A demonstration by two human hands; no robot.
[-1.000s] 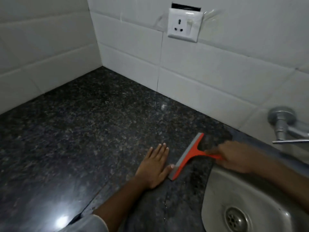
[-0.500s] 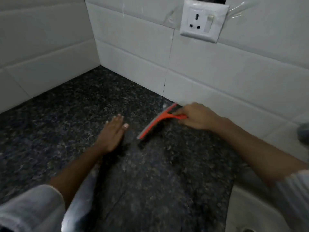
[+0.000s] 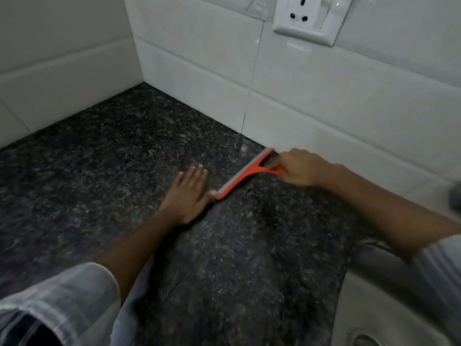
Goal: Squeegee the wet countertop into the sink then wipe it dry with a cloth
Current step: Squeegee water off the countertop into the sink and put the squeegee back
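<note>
Seen from a head-worn camera looking down, a dark speckled granite countertop (image 3: 104, 176) fills a corner between white tiled walls (image 3: 311, 116). An orange squeegee (image 3: 245, 174) with a grey blade lies across the counter, its far end just beside the base of the back wall, its near end angled toward the viewer. The right hand (image 3: 298, 168) curls its fingers around the squeegee's orange handle, gripping it close to the wall. The left hand (image 3: 187, 196) rests flat on the countertop, fingers straight and pressed together, its thumb touching the near end of the blade. Both forearms reach in from below, each with a pale sleeve (image 3: 62, 305) pushed up. At the lower right, the curved rim of a steel sink (image 3: 361, 303) shows, with part of its drain at the bottom edge. A white wall socket (image 3: 308, 18) sits high on the back wall, above the squeegee.
</note>
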